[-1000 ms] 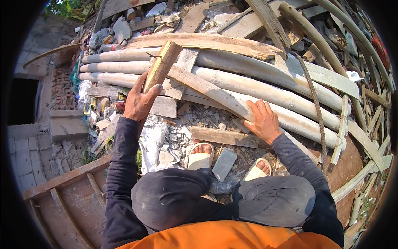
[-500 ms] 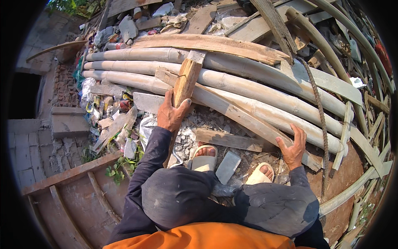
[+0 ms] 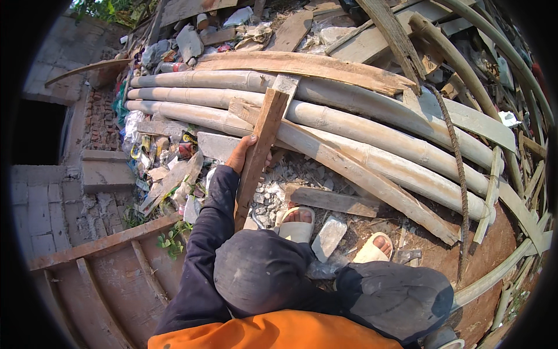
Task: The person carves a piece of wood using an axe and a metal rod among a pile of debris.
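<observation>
My left hand (image 3: 240, 153) is wrapped round a squared length of timber (image 3: 263, 135), thumb on its near face. The timber slants up and away from beside my left knee. Its far end reaches over the bamboo poles (image 3: 340, 121), close to a pale flat strip (image 3: 287, 85). A long flat plank (image 3: 363, 181) lies diagonally across the nearest pole, passing behind the timber. My right hand is out of view. At the lower right edge shows a grey object (image 3: 443, 337) that I cannot make out.
Around my sandals (image 3: 372, 249) lie a concrete block (image 3: 329, 237), a short board (image 3: 331, 199) and rubble. A rusty twisted bar (image 3: 455, 168) crosses the poles at right. Mixed litter (image 3: 174, 168) lies at left beside a ribbed brown panel (image 3: 110, 279). A rough board (image 3: 302, 63) lies beyond.
My right hand has left the plank and gone out of view. The timber in my left hand has been turned to show a darker, smoother face. The view has shifted slightly.
</observation>
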`<state>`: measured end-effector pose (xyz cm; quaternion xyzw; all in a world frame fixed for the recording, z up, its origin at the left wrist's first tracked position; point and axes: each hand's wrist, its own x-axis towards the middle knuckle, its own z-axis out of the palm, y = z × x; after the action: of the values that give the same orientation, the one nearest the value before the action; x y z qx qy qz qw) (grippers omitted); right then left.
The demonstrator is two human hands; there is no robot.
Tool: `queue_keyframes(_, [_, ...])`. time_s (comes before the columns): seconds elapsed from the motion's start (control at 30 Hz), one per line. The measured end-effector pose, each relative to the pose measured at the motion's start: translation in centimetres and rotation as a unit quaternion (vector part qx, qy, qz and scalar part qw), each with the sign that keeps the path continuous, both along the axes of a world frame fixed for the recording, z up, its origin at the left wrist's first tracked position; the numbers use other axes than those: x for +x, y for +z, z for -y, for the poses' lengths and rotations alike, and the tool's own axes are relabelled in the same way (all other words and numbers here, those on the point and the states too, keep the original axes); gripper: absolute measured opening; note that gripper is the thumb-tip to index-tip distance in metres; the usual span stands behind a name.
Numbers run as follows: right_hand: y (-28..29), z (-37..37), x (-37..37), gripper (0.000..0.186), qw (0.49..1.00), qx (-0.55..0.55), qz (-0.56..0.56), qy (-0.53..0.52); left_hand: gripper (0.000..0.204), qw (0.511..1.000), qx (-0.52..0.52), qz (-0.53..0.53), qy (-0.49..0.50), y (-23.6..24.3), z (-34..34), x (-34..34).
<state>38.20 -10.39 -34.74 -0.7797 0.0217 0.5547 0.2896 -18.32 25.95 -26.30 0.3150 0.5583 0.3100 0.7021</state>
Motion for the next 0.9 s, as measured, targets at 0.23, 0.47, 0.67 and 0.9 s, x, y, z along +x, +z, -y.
queue_keyframes(0.23, [3.0,0.2,-1.3,0.046,0.997,0.031,0.015,0.068,0.077,0.999,0.020,-0.039,-0.004,1.2,-0.8,0.9])
queue_keyframes(0.47, [10.2,-0.5,-0.2,0.045,0.978,0.052,0.053,0.195,0.086,0.869,0.198,-0.453,0.009,3.8,1.2,6.8])
queue_keyframes(0.67, [18.6,-10.4,3.7,0.046,0.924,0.120,0.063,0.358,0.087,0.824,0.197,-0.532,-0.015,4.2,3.6,7.5])
queue_keyframes(0.9, [20.5,-29.0,-2.2,0.061,0.846,0.198,0.096,0.485,0.072,0.847,0.169,-0.501,-0.058,4.2,2.6,7.6])
